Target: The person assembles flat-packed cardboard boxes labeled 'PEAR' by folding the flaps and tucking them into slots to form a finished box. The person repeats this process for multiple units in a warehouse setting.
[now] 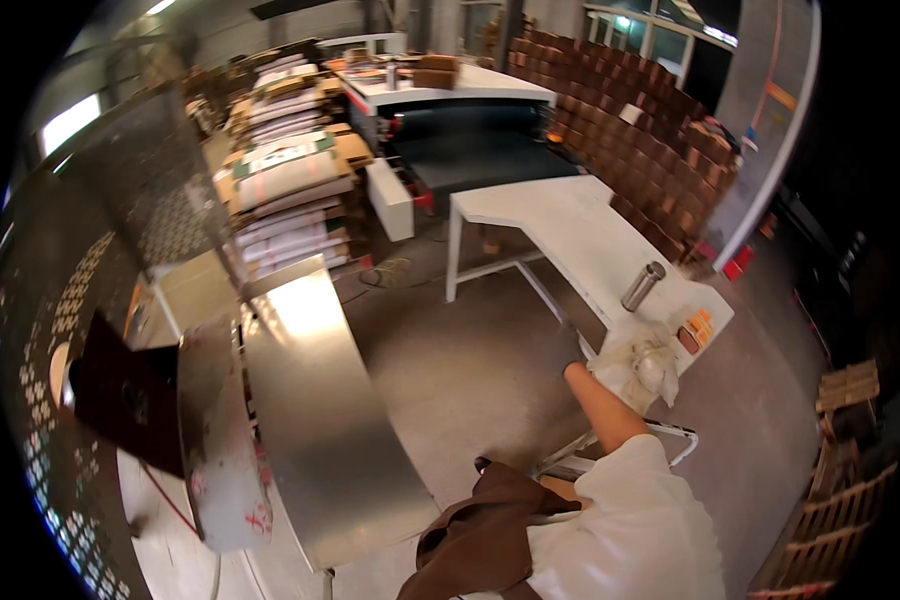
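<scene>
Head view: here's the right hand [562, 348], dark and blurred, out beside the white table [570, 218]. Fingers spread or pinching? Can't tell! Nearest it, a pale plastic bag [635, 368] sits bunched at the table's near right end; just beyond, a metal cylinder [643, 286] stands on end, probably for easy grabbing. Left hand: out of view.

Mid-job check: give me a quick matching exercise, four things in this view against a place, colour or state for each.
1. Metal cylinder
2. Crumpled bag
3. Right hand
4. Long tabletop at left

A. Dark and blurred
B. Shiny, silvery grey
C. On the white table
D. Whitish, see-through in parts

Pairs: 1-C, 2-D, 3-A, 4-B
</scene>
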### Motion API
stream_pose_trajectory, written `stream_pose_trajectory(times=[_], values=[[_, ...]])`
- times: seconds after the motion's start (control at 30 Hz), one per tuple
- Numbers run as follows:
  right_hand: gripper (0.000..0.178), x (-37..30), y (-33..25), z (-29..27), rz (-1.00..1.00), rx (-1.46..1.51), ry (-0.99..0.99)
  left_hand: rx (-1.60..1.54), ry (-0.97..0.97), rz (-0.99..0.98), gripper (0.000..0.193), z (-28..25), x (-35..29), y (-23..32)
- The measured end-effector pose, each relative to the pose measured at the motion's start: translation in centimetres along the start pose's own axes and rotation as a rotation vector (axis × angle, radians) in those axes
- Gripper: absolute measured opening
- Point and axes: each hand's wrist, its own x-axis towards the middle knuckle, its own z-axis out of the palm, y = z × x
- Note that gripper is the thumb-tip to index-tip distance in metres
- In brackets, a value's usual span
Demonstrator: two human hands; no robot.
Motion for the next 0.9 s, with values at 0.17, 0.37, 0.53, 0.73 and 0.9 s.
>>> stream_pose_trajectory(times=[0.17, 0.37, 0.53, 0.73, 0.9], values=[[0.092, 13.1, 13.4, -7.7, 0.141, 0.048, 0.561, 0.167, -0.09, 0.012, 0.027, 11.7, 0.6, 4.2], [0.101, 24.3, 25.2, -13.9, 0.312, 0.048, 0.598, 0.303, -0.081, -0.099, 0.028, 21.6, -1.0, 3.4], [0.105, 29.7, 29.3, -15.2, 0.3, 0.086, 0.504, 0.375, -0.046, -0.154, 0.029, 25.8, -2.9, 2.9], [0.081, 33.5, 30.5, -14.1, 0.257, 0.125, 0.45, 0.419, -0.014, -0.157, 0.031, 27.3, -4.6, 3.9], [0.069, 34.1, 31.4, -14.0, 0.204, 0.143, 0.427, 0.425, 0.005, -0.16, 0.032, 26.8, -5.8, 3.1]])
